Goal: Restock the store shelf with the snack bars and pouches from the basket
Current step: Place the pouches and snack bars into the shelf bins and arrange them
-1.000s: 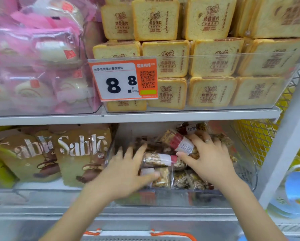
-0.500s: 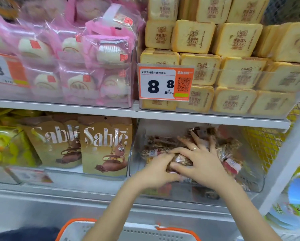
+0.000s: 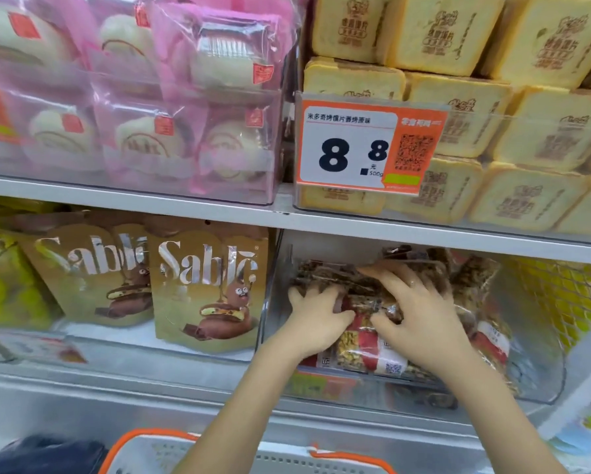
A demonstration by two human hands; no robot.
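Note:
Several wrapped snack bars (image 3: 362, 350), with nuts and red labels, lie heaped in a clear plastic bin (image 3: 533, 357) on the lower shelf. Both my hands are inside that bin, on top of the heap. My left hand (image 3: 316, 319) has its fingers curled into the bars at the bin's left side. To its right, my right hand (image 3: 424, 313) presses on the pile with spread fingers, its thumb close to my left thumb. A white basket with an orange rim (image 3: 140, 443) shows at the bottom edge; its contents are hidden.
Brown Sablé pouches (image 3: 207, 278) stand in the bin left of the bars. On the upper shelf (image 3: 219, 208) are pink bun packs (image 3: 184, 114) and yellow toast packs (image 3: 526, 131) behind an 8.8 price tag (image 3: 366, 148). Yellow wire mesh (image 3: 567, 295) borders the right.
My view has dropped and swung left, showing more of the basket rim. My hands moved together over the bars; my right hand's fingers have spread further across the pile.

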